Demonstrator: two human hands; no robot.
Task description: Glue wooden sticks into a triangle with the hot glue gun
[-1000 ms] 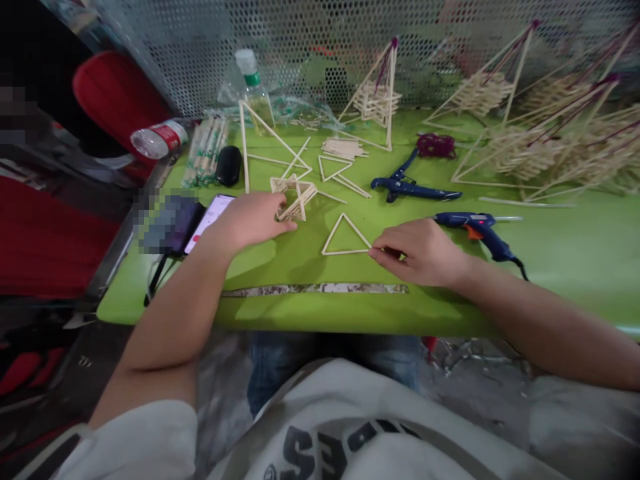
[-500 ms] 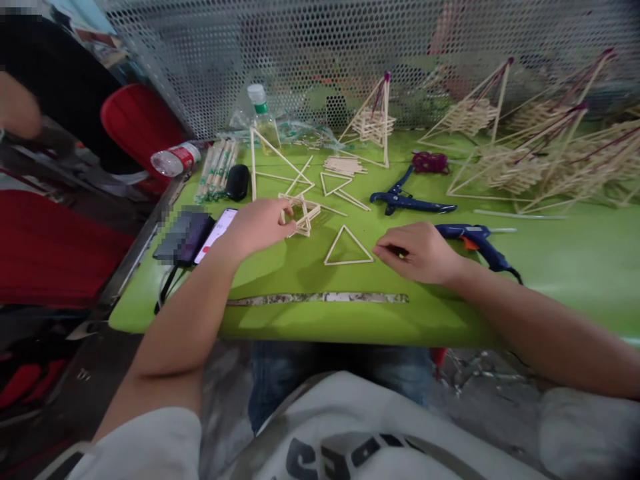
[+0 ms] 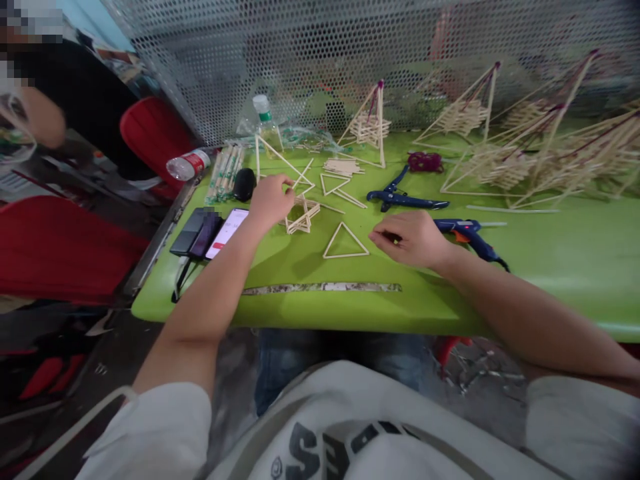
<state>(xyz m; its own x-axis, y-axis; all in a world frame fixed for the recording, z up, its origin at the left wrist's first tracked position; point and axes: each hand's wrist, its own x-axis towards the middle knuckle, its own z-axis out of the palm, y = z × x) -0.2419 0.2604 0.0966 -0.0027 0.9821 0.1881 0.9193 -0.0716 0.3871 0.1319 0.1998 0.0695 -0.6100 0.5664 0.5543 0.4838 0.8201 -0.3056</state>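
Observation:
My left hand [image 3: 271, 201] is over the left-middle of the green table, its thumb and forefinger apart and no object visible between them. Just right of it sits a star-shaped stack of wooden sticks [image 3: 303, 218]. A flat triangle of sticks [image 3: 345, 254] lies between my two hands. My right hand [image 3: 411, 240] rests on the table right of that triangle, fingers curled and fingertips pressed together; whatever they may pinch is hidden. Beside the right wrist lies a blue hot glue gun [image 3: 463, 231]. Behind it is a blue cutter tool [image 3: 400, 198].
Several stick pyramids [image 3: 373, 127] stand along the perforated metal panel [image 3: 300, 60]. Purple yarn [image 3: 425, 162], loose sticks [image 3: 343, 166], a small stick triangle [image 3: 334, 183], bottles [image 3: 187, 165], a phone [image 3: 227, 232] and a patterned strip [image 3: 320, 287] lie about. Another person [image 3: 75, 93] is at left.
My left hand has lifted off the star-shaped stack and moved slightly away, toward the table's back. My right hand keeps its pose beside the triangle. The whole view has shifted a little.

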